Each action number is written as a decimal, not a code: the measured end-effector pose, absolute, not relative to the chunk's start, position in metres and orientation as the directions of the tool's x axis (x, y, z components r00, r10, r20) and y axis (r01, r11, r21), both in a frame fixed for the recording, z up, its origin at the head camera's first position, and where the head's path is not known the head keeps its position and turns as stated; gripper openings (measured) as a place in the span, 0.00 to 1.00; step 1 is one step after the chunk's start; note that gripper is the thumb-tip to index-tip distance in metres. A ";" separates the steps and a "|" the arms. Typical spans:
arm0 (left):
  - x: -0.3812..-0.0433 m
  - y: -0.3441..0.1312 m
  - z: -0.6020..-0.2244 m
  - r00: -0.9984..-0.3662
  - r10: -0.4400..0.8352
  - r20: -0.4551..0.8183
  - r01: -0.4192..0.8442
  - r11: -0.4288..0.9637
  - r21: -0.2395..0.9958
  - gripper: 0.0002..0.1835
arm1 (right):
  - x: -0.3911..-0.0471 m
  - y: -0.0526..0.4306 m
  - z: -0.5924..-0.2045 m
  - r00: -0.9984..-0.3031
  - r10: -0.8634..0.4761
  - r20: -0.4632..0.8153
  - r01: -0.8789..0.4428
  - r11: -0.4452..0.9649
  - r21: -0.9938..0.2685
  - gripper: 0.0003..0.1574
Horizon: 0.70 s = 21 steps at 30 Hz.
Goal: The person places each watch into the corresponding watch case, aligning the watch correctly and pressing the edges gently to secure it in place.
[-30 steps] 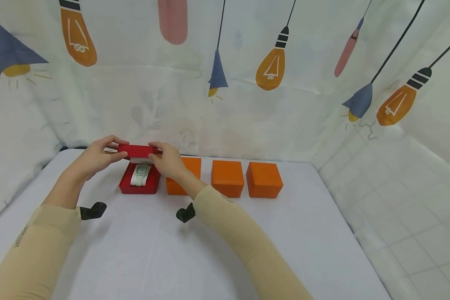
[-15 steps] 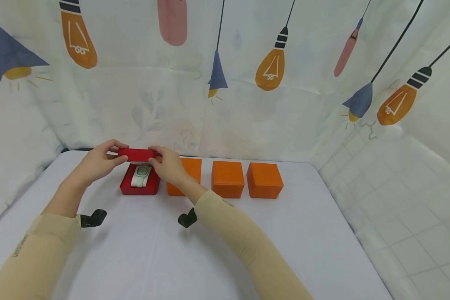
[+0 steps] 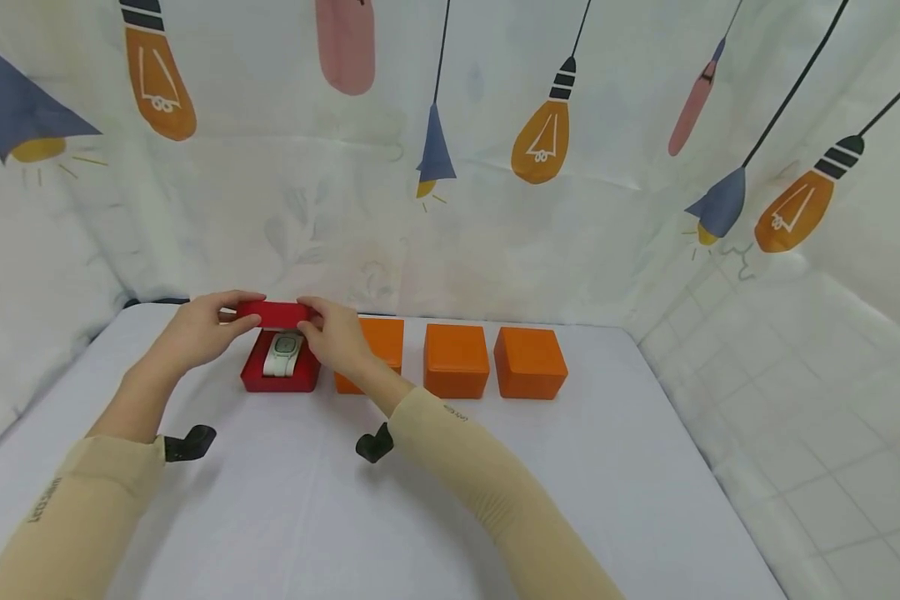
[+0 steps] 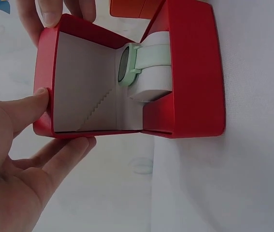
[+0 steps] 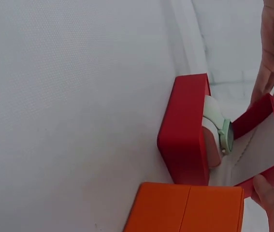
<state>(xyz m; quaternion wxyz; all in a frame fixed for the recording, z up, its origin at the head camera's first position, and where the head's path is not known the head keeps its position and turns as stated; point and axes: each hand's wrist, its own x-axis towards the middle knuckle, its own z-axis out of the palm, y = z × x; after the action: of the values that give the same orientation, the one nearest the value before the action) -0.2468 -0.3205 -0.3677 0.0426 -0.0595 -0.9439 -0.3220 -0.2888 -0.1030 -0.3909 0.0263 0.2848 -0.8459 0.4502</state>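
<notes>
At the far left of the table stands a red watch box (image 3: 253,379), its hinged lid (image 3: 273,314) raised at an angle. A pale green watch (image 4: 149,57) is wrapped round a white cushion (image 4: 151,84) inside. With thumb and fingers, my left hand (image 3: 202,333) pinches the lid's left end. My right hand (image 3: 337,337) grips the right end the same way. The left wrist view looks into the lid's white lining (image 4: 83,77), which has a zigzag edge. From the right wrist, the watch face (image 5: 228,136) points towards the lid.
An orange box (image 3: 382,340) stands right beside the red one, partly hidden by my right hand. Two more orange boxes (image 3: 456,360) (image 3: 531,362) continue the row. A white cloth covers the table (image 3: 285,492); a printed curtain (image 3: 480,242) hangs behind.
Both hands have lowered the lid slightly towards the box's base, and its white lining has nearly gone from the head view. The watch and the orange boxes have stayed in place.
</notes>
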 end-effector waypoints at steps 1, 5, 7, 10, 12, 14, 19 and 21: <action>-0.246 -0.321 -0.368 -0.989 0.088 0.123 0.144 0.787 0.600 0.29 | -0.288 -0.103 -0.391 -0.833 -0.461 0.308 -0.513 0.433 -0.741 0.26; -0.243 -0.320 -0.368 -0.988 0.095 0.125 0.152 0.779 0.609 0.28 | -0.287 -0.104 -0.391 -0.816 -0.470 0.337 -0.548 0.444 -0.709 0.25; -0.242 -0.319 -0.368 -0.987 0.097 0.125 0.154 0.774 0.614 0.28 | -0.286 -0.103 -0.391 -0.812 -0.472 0.344 -0.558 0.456 -0.693 0.25; -0.240 -0.318 -0.369 -0.988 0.097 0.124 0.153 0.770 0.619 0.28 | -0.285 -0.103 -0.391 -0.809 -0.474 0.348 -0.567 0.472 -0.675 0.24; -0.239 -0.317 -0.370 -0.987 0.096 0.127 0.155 0.770 0.620 0.27 | -0.285 -0.103 -0.392 -0.808 -0.474 0.351 -0.570 0.478 -0.668 0.25; -0.239 -0.317 -0.370 -0.987 0.096 0.131 0.157 0.772 0.616 0.27 | -0.284 -0.103 -0.392 -0.806 -0.474 0.355 -0.575 0.482 -0.662 0.25; -0.238 -0.317 -0.370 -0.986 0.098 0.135 0.160 0.776 0.610 0.27 | -0.283 -0.103 -0.395 -0.797 -0.483 0.362 -0.590 0.493 -0.640 0.25; -0.237 -0.316 -0.370 -0.986 0.096 0.134 0.159 0.773 0.614 0.26 | -0.283 -0.103 -0.396 -0.792 -0.488 0.366 -0.597 0.496 -0.630 0.24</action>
<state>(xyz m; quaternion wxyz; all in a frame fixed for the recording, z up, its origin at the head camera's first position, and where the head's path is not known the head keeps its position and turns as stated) -0.2370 -0.3162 -0.3703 0.0476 -0.0680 -0.9404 -0.3299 -0.2828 -0.1029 -0.3963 0.0697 0.3149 -0.8621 0.3909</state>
